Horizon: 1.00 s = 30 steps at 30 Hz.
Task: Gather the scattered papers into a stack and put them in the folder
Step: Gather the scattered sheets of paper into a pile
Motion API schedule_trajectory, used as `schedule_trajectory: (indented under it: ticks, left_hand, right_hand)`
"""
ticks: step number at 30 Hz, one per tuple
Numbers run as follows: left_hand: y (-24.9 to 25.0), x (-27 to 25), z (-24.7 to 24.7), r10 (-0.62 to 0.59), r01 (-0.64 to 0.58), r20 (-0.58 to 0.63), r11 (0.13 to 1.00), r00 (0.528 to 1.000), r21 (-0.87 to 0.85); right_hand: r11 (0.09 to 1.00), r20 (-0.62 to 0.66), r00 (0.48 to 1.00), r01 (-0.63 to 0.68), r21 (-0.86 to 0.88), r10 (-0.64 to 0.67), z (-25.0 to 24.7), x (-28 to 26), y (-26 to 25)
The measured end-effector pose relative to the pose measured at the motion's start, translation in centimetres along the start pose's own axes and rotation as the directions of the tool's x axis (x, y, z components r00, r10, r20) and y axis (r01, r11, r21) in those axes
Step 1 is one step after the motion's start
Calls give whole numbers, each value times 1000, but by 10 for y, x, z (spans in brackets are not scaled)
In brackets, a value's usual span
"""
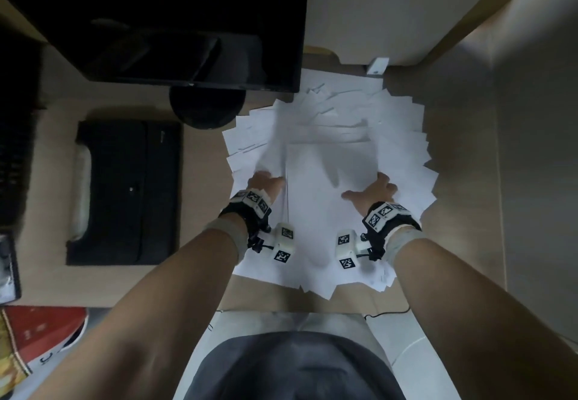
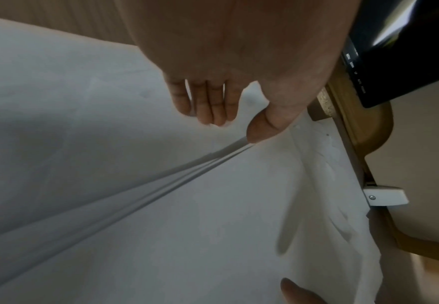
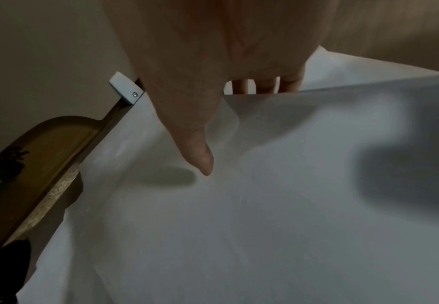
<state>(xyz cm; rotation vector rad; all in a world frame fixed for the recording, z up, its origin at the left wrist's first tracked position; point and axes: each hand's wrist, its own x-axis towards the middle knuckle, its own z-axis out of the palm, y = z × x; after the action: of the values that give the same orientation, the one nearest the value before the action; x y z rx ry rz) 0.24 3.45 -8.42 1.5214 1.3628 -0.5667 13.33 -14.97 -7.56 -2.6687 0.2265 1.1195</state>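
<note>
Both hands sit on the fanned heap of thin white paper sheets point(image 1: 325, 149). Left hand point(image 1: 266, 185) has fingers under a lifted left edge, thumb on top, gripping. Right hand point(image 1: 372, 193) does likewise on the right edge, fingertips hidden behind paper. Flat black rectangular folder point(image 1: 125, 193) lies left of the heap, well apart, details dim.

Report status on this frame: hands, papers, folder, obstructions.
Left hand and right hand both on the papers, squeezing the fanned pile from either side. Black folder closed at left, untouched. Monitor close behind the pile.
</note>
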Motion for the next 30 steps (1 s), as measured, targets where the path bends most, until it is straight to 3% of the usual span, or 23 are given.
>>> schedule_trajectory:
  ticks: [2,7,15,23,30]
  left_hand:
    - [1,-1,-2,-28,29,-30,999,999,27]
    - [-8,-3,-4,-99,100,-53,995,994,20]
    - [-33,-24,9,-119,124,-120,992,986,35]
    - [-55,-40,25,-107,111,-139,994,985,16]
    - [-60,-51,49,-154,132,-159,981,975,-143]
  right_hand:
    - [999,22,1000,-9,32,8,3,2,-3]
    - [973,-105,987,102,-208,-125,9,0,-9]
    - [876,-78,974,153,-457,-211,6,4,-14]
    - [861,-83,942,258,-439,-324,2,12,7]
    - [853,-25,953,258,-454,-301,-19,15,23]
